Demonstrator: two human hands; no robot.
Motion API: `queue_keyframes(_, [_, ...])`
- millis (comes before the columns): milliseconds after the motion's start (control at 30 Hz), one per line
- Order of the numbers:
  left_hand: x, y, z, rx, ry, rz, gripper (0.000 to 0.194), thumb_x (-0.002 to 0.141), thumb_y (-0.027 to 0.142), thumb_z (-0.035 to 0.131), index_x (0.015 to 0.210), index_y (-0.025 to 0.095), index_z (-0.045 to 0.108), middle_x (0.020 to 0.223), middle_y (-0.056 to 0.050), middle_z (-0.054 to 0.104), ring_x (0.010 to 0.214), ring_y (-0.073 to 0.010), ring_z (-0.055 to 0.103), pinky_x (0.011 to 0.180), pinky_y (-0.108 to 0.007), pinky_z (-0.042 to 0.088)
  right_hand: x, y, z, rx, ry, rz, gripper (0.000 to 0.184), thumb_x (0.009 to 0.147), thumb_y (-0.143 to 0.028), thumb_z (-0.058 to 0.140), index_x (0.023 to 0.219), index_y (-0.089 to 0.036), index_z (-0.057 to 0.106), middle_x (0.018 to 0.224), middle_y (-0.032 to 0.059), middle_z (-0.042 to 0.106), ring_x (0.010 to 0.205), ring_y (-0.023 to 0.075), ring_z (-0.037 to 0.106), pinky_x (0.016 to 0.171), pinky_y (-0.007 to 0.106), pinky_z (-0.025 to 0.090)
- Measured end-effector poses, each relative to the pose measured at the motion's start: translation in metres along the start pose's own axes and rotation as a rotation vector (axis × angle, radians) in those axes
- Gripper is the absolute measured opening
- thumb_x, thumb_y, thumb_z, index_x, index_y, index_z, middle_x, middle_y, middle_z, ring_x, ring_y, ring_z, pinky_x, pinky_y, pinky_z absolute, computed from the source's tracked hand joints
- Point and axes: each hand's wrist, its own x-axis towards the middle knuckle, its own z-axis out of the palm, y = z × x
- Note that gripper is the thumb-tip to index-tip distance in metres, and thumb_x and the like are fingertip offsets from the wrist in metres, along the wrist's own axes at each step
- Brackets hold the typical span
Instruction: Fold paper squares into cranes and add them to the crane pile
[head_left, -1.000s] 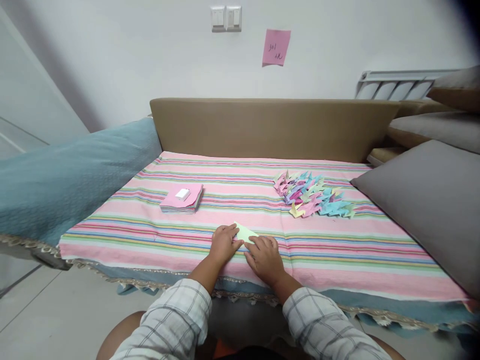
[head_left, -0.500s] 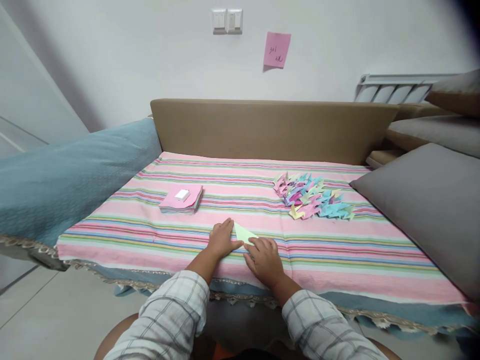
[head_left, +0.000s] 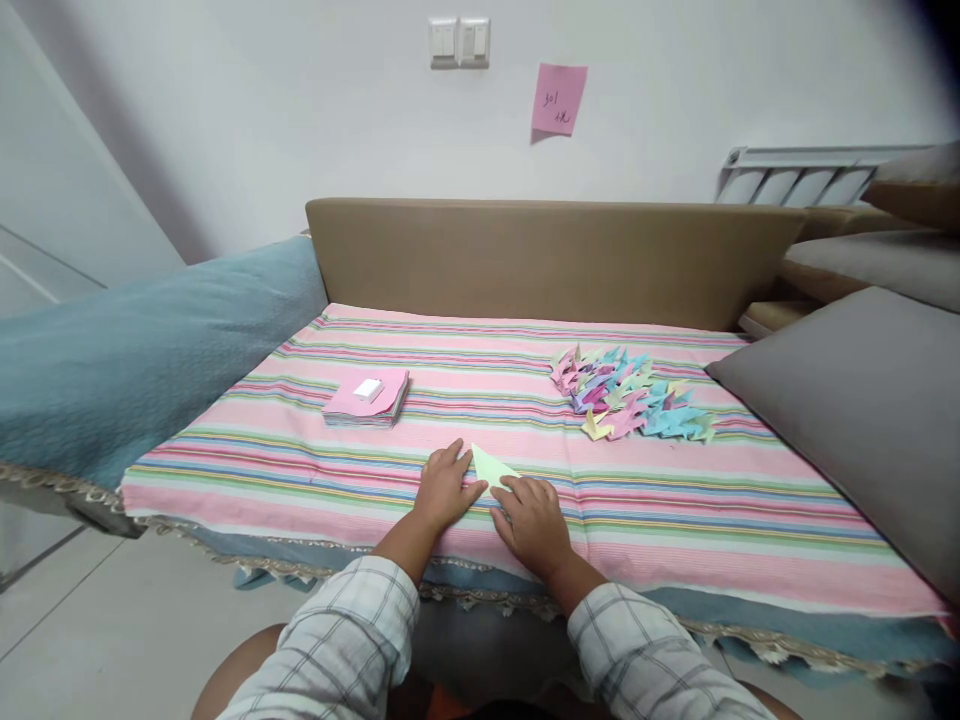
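A pale green sheet of paper (head_left: pixel 493 468), folded into a triangle, lies on the striped cloth in front of me. My left hand (head_left: pixel 444 487) rests at its left side with fingers spread; the index fingertip is by the top corner and the thumb by the lower one. My right hand (head_left: pixel 534 518) covers the triangle's lower right part, its fingers bent and closed on the paper. Beyond it to the right lies a cluster of folded paper cranes (head_left: pixel 630 398) in pink, blue, purple, green and yellow. To the left sits a stack of square paper (head_left: pixel 346 405), pink on top.
A small white block (head_left: pixel 367 390) sits on the paper stack. The striped cloth (head_left: pixel 262 480) covers the seat, with a brown backrest (head_left: pixel 547 260) behind. Grey cushions (head_left: pixel 847 400) lean at the right; a blue-covered armrest (head_left: pixel 165 350) bounds the left. A pink note (head_left: pixel 559 100) hangs on the wall.
The view has shifted slightly, so everything sits a little farther right. Slightly more of the green paper shows between my hands; both hands remain at it.
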Motion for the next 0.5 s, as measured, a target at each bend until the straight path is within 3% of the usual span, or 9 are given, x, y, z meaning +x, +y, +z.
queue_keyframes(267, [-0.0033,0.0008,-0.0002,-0.041,0.02,0.005,0.059,0.078,0.047,0.057,0.132,0.026,0.044,0.143,-0.007,0.038,0.121,-0.0289,0.04,0.1,-0.045,0.033,0.0013,-0.0013,-0.0016,-0.02,-0.022,0.004,0.032,0.088,-0.037,0.048,0.117,-0.027,0.058,0.115,0.0063,0.06,0.103,0.0232,0.047,0.091,0.041,0.027])
queue_keyframes(400, [-0.0035,0.0004,0.002,-0.014,0.003,0.007,0.047,0.079,0.048,0.055,0.123,0.03,0.055,0.145,-0.007,0.034,0.122,-0.0313,0.038,0.099,-0.047,0.032,0.0011,-0.0013,-0.0018,-0.027,-0.023,0.004,0.031,0.088,-0.037,0.049,0.116,-0.027,0.059,0.115,0.0064,0.059,0.103,0.0228,0.047,0.091,0.04,0.028])
queue_keyframes(500, [-0.0024,0.0004,0.0036,0.006,-0.003,-0.017,0.05,0.077,0.05,0.056,0.123,0.028,0.056,0.146,-0.008,0.032,0.124,-0.0325,0.036,0.1,-0.048,0.032,0.0012,-0.0012,-0.0018,-0.031,-0.024,0.005,0.032,0.088,-0.037,0.049,0.117,-0.027,0.058,0.115,0.006,0.059,0.104,0.0225,0.047,0.091,0.039,0.028])
